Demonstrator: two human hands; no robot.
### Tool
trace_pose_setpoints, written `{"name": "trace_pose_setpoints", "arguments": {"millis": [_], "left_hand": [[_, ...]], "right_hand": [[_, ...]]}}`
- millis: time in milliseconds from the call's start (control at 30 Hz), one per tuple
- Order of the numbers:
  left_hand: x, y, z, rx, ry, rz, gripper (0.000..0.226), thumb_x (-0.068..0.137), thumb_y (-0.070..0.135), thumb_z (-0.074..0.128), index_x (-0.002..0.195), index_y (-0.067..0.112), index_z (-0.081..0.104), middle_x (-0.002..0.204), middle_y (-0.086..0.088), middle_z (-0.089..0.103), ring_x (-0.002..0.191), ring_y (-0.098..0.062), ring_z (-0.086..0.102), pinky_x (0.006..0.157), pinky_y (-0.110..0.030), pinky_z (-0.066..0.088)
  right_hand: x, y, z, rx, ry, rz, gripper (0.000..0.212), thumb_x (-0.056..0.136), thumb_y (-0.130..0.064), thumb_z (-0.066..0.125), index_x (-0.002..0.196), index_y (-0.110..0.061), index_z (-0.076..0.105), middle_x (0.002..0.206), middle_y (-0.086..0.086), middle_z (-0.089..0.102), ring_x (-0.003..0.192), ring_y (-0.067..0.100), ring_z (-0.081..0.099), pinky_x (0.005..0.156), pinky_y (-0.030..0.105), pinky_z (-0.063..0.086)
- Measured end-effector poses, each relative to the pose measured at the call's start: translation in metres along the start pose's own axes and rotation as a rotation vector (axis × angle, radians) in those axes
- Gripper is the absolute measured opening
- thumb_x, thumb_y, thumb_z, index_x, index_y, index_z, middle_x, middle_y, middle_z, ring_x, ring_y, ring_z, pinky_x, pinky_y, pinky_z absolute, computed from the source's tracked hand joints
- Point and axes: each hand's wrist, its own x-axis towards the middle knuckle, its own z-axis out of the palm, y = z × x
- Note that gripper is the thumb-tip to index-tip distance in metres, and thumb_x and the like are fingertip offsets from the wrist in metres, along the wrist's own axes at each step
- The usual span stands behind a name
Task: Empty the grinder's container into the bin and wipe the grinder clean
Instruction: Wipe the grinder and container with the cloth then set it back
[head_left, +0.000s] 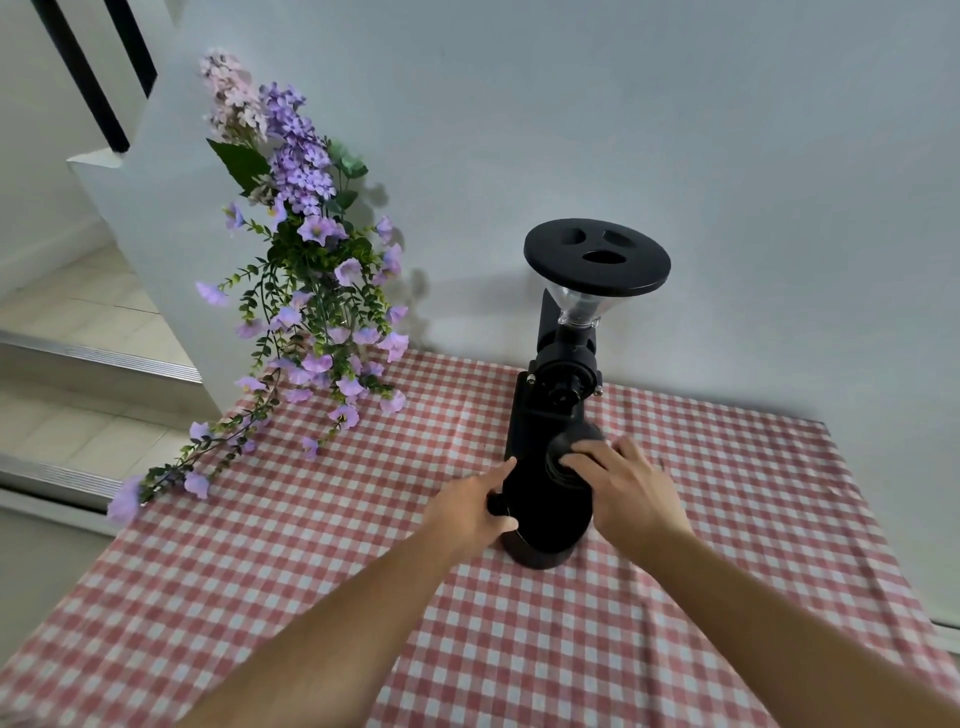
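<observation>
Black grinder (558, 395) upright on checked-cloth desk (311, 571) near wall, flowers (306, 270) to its left; left hand (470, 506) grip clamped on the base's left side, right hand (628, 488) fingers closed over the round container (574, 441) at front.

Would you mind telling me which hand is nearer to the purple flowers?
Left. The left hand grips the grinder's base on the side facing the purple flowers; the right hand is on the grinder's far side.
</observation>
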Motion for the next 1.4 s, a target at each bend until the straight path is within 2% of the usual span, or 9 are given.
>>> {"name": "trace_pose_setpoints", "arguments": {"millis": [167, 267, 367, 667, 867, 1000, 1133, 1267, 1400], "left_hand": [[0.0, -0.001, 0.002, -0.02, 0.012, 0.003, 0.074, 0.093, 0.033, 0.062, 0.153, 0.043, 0.019, 0.128, 0.003, 0.062, 0.107, -0.016, 0.063, 0.091, -0.035, 0.054], [0.0, -0.003, 0.004, -0.038, 0.031, 0.014, 0.073, 0.093, 0.033, 0.062, 0.152, 0.045, 0.019, 0.132, 0.003, 0.059, 0.11, -0.015, 0.061, 0.092, -0.033, 0.054], [-0.001, -0.003, 0.007, 0.011, 0.064, 0.006, 0.072, 0.094, 0.036, 0.06, 0.151, 0.047, 0.018, 0.133, 0.005, 0.057, 0.103, -0.013, 0.062, 0.079, -0.026, 0.054], [0.002, -0.003, 0.011, 0.023, 0.085, 0.004, 0.075, 0.092, 0.038, 0.063, 0.149, 0.052, 0.016, 0.133, 0.006, 0.057, 0.093, -0.015, 0.065, 0.054, -0.018, 0.04], [0.002, -0.006, 0.012, 0.042, 0.09, 0.021, 0.075, 0.092, 0.04, 0.062, 0.149, 0.051, 0.016, 0.141, 0.004, 0.053, 0.118, -0.015, 0.057, 0.083, -0.027, 0.054], [0.004, -0.006, 0.008, 0.064, 0.054, 0.027, 0.077, 0.091, 0.04, 0.064, 0.15, 0.049, 0.015, 0.148, 0.002, 0.049, 0.12, -0.017, 0.057, 0.082, -0.025, 0.052], [0.006, -0.004, 0.004, -0.056, -0.055, -0.024, 0.067, 0.097, 0.03, 0.056, 0.151, 0.048, 0.019, 0.15, -0.001, 0.046, 0.132, -0.021, 0.049, 0.105, -0.035, 0.044], [0.002, -0.005, 0.001, -0.104, -0.055, -0.023, 0.07, 0.098, 0.022, 0.057, 0.151, 0.045, 0.019, 0.144, 0.0, 0.052, 0.111, -0.02, 0.062, 0.086, -0.029, 0.054], [0.003, -0.005, 0.001, -0.072, -0.039, 0.011, 0.068, 0.1, 0.019, 0.052, 0.149, 0.05, 0.017, 0.147, -0.006, 0.049, 0.094, -0.02, 0.066, 0.07, -0.026, 0.051]], "right_hand": [[0.019, -0.008, 0.008, -0.248, -0.185, -0.29, 0.061, 0.088, -0.021, 0.058, 0.141, -0.029, 0.029, 0.147, 0.004, 0.026, 0.123, 0.03, 0.03, 0.092, 0.043, 0.042], [0.015, 0.002, 0.014, -0.408, -0.209, -0.231, 0.063, 0.089, -0.023, 0.055, 0.144, -0.021, 0.024, 0.147, 0.012, 0.023, 0.127, 0.035, 0.027, 0.097, 0.045, 0.04], [0.009, 0.004, 0.013, -0.448, -0.214, -0.186, 0.061, 0.089, -0.021, 0.054, 0.142, -0.016, 0.026, 0.144, 0.014, 0.025, 0.125, 0.036, 0.03, 0.094, 0.045, 0.043], [-0.048, -0.011, 0.029, -0.107, -0.258, 0.156, 0.072, 0.088, -0.011, 0.052, 0.146, -0.023, 0.011, 0.148, 0.011, 0.017, 0.126, 0.029, 0.032, 0.08, 0.029, 0.053], [-0.071, -0.063, 0.055, 0.2, -0.368, 0.255, 0.067, 0.088, -0.007, 0.048, 0.144, -0.027, 0.019, 0.145, 0.001, 0.021, 0.109, 0.018, 0.042, 0.073, 0.025, 0.048], [-0.055, -0.069, 0.039, 0.395, -0.287, 0.325, 0.043, 0.091, -0.018, 0.045, 0.133, -0.028, 0.043, 0.122, -0.004, 0.04, 0.079, 0.01, 0.048, 0.059, 0.02, 0.04], [-0.039, -0.044, 0.013, 0.549, -0.063, 0.422, 0.038, 0.09, -0.028, 0.049, 0.127, -0.025, 0.053, 0.114, -0.005, 0.052, 0.074, 0.007, 0.054, 0.051, 0.014, 0.037], [-0.02, -0.044, 0.003, 0.493, 0.085, 0.377, 0.047, 0.091, -0.024, 0.047, 0.138, -0.025, 0.041, 0.115, -0.006, 0.047, 0.094, 0.012, 0.05, 0.063, 0.02, 0.043], [-0.036, -0.07, 0.034, 0.34, -0.209, 0.264, 0.062, 0.093, -0.017, 0.046, 0.145, -0.032, 0.017, 0.136, -0.001, 0.03, 0.108, 0.016, 0.044, 0.075, 0.025, 0.05]]}}
